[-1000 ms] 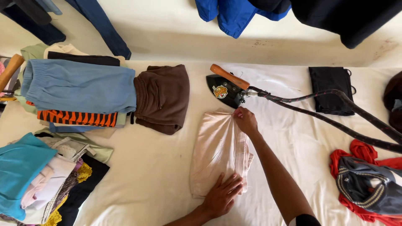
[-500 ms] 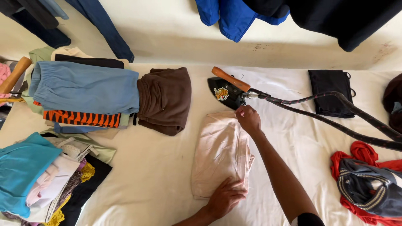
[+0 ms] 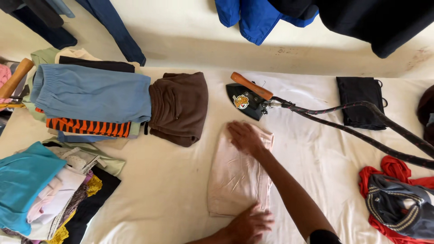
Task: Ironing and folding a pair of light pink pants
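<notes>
This looks like a home ironing spot, possibly a small laundry service. A wide surface spread with a white sheet (image 3: 172, 190) serves as the ironing board. On it stands a black iron (image 3: 246, 100) with a wooden handle and a thick braided cord (image 3: 361, 131). Folded clothes are stacked to the left: a blue garment (image 3: 90, 92), an orange-and-black striped piece (image 3: 88, 127), a brown one (image 3: 178, 108). More unsorted clothing (image 3: 40, 194) is piled nearby, and garments (image 3: 257, 18) hang along the pale wall (image 3: 181, 36) behind.
</notes>
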